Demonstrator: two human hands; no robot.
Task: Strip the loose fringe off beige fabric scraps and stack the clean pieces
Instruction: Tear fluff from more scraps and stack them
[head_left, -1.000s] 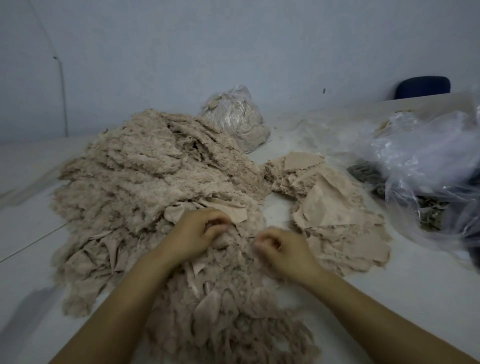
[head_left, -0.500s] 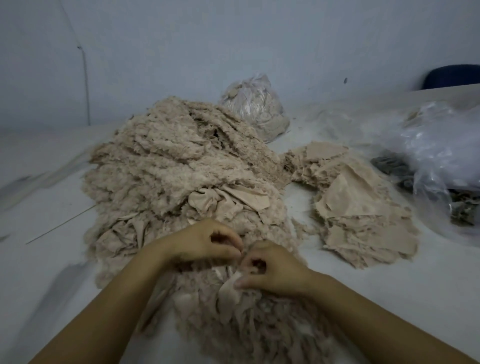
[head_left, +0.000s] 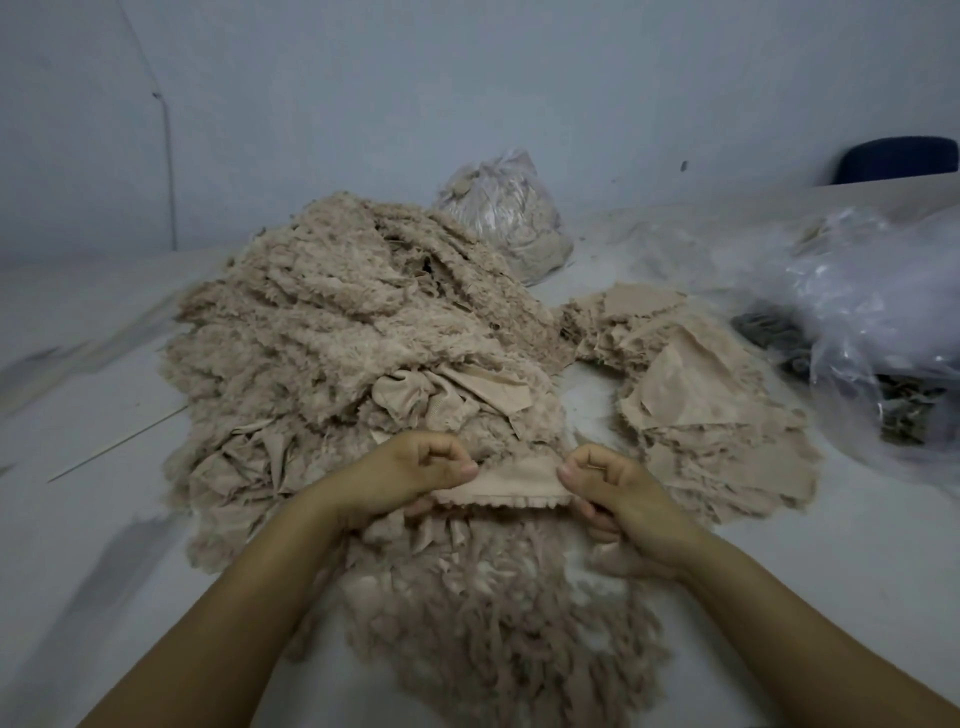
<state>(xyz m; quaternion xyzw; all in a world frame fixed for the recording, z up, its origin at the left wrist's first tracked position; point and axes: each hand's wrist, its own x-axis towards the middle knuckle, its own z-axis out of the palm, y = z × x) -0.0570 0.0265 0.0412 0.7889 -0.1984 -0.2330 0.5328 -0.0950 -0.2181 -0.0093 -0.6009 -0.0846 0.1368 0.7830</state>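
A narrow beige fabric strip with a fuzzy frayed lower edge (head_left: 501, 480) is stretched level between the 2 hands, just above the near part of the big pile. The left hand (head_left: 415, 480) pinches its left end between thumb and curled fingers; the right hand (head_left: 613, 486) pinches the right end the same way. Both are clenched on the strip, which looks taut.

Under and behind the hands lies the large heap of shaggy, fringed beige scraps (head_left: 332, 332), which covers the middle of the pale grey desk (head_left: 78, 467) and spills toward its near edge. To the right of it, apart from the heap, sits a lower, flatter stack of smooth beige pieces (head_left: 696, 395), which I take to be the clean pieces already done. A knotted clear plastic bag of beige material (head_left: 504, 208) stands behind the heap toward the far edge, and crumpled clear plastic sheeting over dark scraps (head_left: 872, 322) lies along the right edge.

The step in hand seems to be the stripping itself: 1 piece picked out and spread to expose its fringe. The next move likely calls for 1 hand to hold the cloth firm while the other pulls the loose threads away along the edge, then for the cleaned piece to go right onto the flat stack. Much of the heap looks unprocessed.
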